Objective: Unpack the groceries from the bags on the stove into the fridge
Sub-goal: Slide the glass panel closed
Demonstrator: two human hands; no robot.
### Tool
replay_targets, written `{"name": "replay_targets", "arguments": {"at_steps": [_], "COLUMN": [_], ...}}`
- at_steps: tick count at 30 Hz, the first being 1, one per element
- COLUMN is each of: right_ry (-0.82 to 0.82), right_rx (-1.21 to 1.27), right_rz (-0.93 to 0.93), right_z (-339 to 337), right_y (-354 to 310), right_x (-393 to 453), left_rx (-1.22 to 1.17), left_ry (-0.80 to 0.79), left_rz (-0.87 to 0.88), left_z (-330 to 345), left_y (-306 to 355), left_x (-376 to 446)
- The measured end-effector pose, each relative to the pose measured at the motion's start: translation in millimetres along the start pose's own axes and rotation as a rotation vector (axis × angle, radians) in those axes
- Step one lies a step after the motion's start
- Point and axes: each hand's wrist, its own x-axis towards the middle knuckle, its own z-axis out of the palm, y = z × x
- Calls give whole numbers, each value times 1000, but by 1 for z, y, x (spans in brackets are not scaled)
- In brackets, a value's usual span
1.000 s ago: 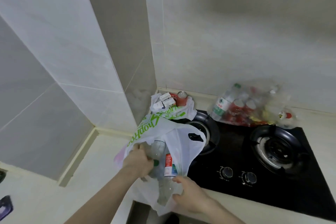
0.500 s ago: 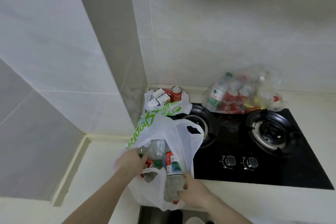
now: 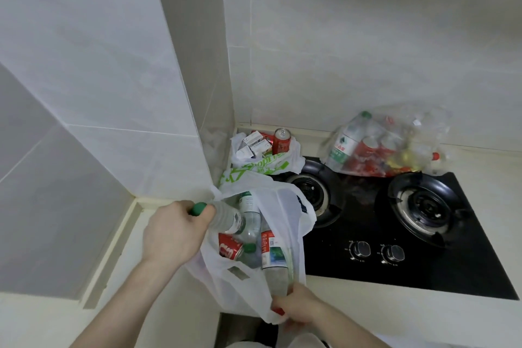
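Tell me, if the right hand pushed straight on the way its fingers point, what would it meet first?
Probably the bottle with the red label, inside the white bag whose edge the right hand grips. Depth is hard to judge.

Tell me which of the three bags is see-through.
The bag at the back right, behind the right burner; the other two are white with green print.

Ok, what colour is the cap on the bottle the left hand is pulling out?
Green, on the water bottle cap gripped by the left hand; head view.
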Motion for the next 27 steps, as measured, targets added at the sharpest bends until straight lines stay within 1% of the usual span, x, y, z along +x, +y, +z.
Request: {"name": "replay_targets", "arguments": {"at_steps": [2, 5, 9, 12, 16, 18, 21, 23, 27], "right_ry": [-13, -31, 77, 119, 262, 345, 533, 621, 684], "right_rx": [17, 26, -111, -113, -95, -135, -199, -222, -172], "right_rz": [42, 52, -106, -184, -236, -291, -389, -451, -526], "right_z": [5, 9, -1, -22, -60, -74, -87, -92, -100], "right_y": [-1, -4, -3, -5, -15, -27, -44, -50, -44], "right_x": [5, 2, -3, -25, -49, -62, -81, -96, -131], "left_rx": [-8, 7, 18, 23, 31, 40, 21, 8, -2], "left_ry": [21, 51, 52, 68, 56, 32, 0, -3, 0], "left_rz": [12, 47, 99, 149, 203, 226, 271, 316, 410], "left_z": [-11, -27, -44, -48, -44, -40, -35, -32, -27], "left_y": [0, 3, 12, 22, 45, 56, 67, 73, 86], "left_x": [-9, -21, -32, -35, -32, -29, -28, -27, -27]}}
